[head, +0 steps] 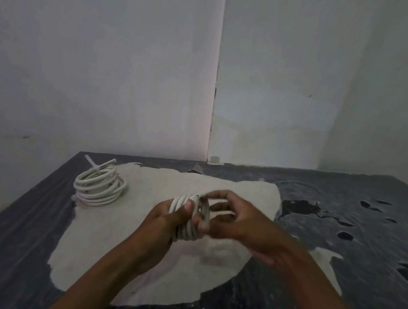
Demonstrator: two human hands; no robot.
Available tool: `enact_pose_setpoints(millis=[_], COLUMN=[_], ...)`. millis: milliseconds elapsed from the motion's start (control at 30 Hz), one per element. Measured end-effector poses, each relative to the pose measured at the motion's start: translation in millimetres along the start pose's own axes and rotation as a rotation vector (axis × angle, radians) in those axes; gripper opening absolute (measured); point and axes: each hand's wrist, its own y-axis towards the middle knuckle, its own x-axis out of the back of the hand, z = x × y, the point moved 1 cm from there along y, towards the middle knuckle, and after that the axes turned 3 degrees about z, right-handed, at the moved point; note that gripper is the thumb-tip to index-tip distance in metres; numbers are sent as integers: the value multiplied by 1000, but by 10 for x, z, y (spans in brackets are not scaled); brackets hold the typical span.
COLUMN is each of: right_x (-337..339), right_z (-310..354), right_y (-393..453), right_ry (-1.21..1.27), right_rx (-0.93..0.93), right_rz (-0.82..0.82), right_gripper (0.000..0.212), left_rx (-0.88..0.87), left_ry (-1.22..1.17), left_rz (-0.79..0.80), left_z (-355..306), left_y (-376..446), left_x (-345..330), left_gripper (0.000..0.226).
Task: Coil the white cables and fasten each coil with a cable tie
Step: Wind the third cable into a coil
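Left hand grips a coil of white round cable; right hand pinches its loops. A second, tied white cable coil lies near the dark table's far left corner.

We see smooth white plastic sheathing with a faint sheen on the coil and on the tied coil at far left. The pale cloth looks matt. The dark sheet over the bench looks glossy and wrinkled.
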Motion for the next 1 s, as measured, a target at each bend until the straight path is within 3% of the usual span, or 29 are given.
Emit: enact_pose_setpoints(millis=[133,233,300,400,500,633,767,900,1000], right_x=[68,-95,-143,-198,-353,-451,-514,-515,-538], right_z=[-73,-149,-170,-199,-273,-334,-381,-335,-283], right_y=[92,111,72,5,-22,2,8,14,3], right_ry=[-9,-45,12,4,-61,-143,-166,-156,-113], right_rx=[152,194,255,384,399,423,399,478,513], right_rz=[-57,101,179,57,-120,-239,-267,-313,-326], right_gripper=[54,73,72,56,47,48,43,41,42], left_rx=[35,38,41,42,95,174,163,70,80], left_ry=[-183,-220,-225,-182,-167,-98,111,185,90], left_rz=[172,330,365,344,321,140,-100,-284,-356], left_z=[81,132,106,69,101,120,130,84,106], left_y=[-69,-121,-121,-110,-140,-163,-144,-129,-107], left_x=[-19,-129,-152,-174,-187,-178,-252,-313,-306], left_gripper=[32,27,26,33,32,38,66,64,65])
